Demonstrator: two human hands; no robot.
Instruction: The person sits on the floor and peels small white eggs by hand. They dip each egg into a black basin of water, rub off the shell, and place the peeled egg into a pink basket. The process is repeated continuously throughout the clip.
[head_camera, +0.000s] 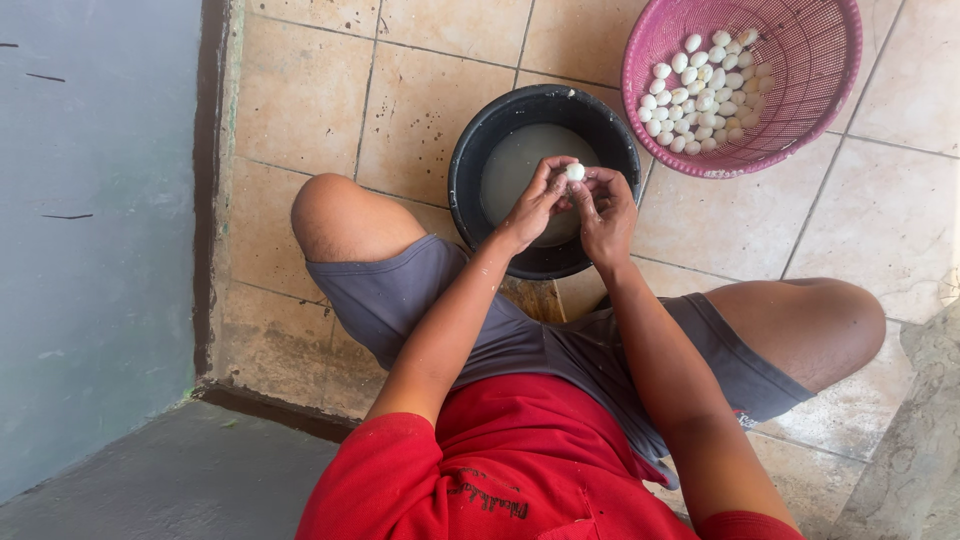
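- Right now I see the egg pinched between both hands, directly above the black bucket of cloudy water.
- Left hand grips it from the left, right hand from the right; both sit equally close, fingertips touching it.
- Its long axis I cannot tell; it looks nearly round.
- Pink basket of white eggs lies beyond the bucket, to the right, nearer the right hand.

Bucket: on the tiled floor, between the seated person's knees.
Basket: on the floor, just right of and behind the bucket, small eggs heaped inside.
Hands: left hand and right hand meet above the bucket, one egg between their fingertips.
Wall: at the left.
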